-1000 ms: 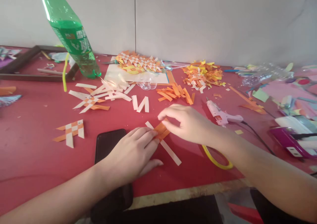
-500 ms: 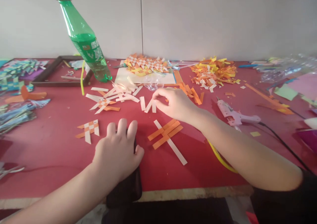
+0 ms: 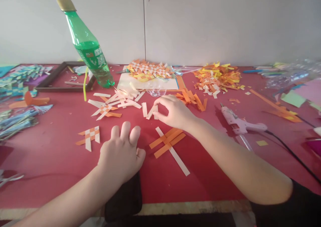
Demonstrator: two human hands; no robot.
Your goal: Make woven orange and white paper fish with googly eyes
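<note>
On the red table (image 3: 50,173) a small crossing of orange strips and one white strip (image 3: 169,143) lies loose between my hands. My right hand (image 3: 173,111) reaches past it to a few short white strips (image 3: 149,110) and pinches one of them with thumb and fingers. My left hand (image 3: 120,153) rests palm down on a black phone (image 3: 124,200), its fingers curled loosely and holding nothing. A finished small orange-and-white woven piece (image 3: 89,136) lies to the left of that hand.
A tilted green bottle (image 3: 88,48) stands at the back left beside a wooden frame (image 3: 50,81). Piles of white strips (image 3: 116,99), orange strips (image 3: 192,98), woven mats (image 3: 147,69) and scraps (image 3: 217,76) lie beyond. A glue gun (image 3: 237,121) lies at right.
Both hands let go of the strip crossing. My right hand moved up to the short white strips; my left hand drew back onto the phone. The camera tilted up slightly.
</note>
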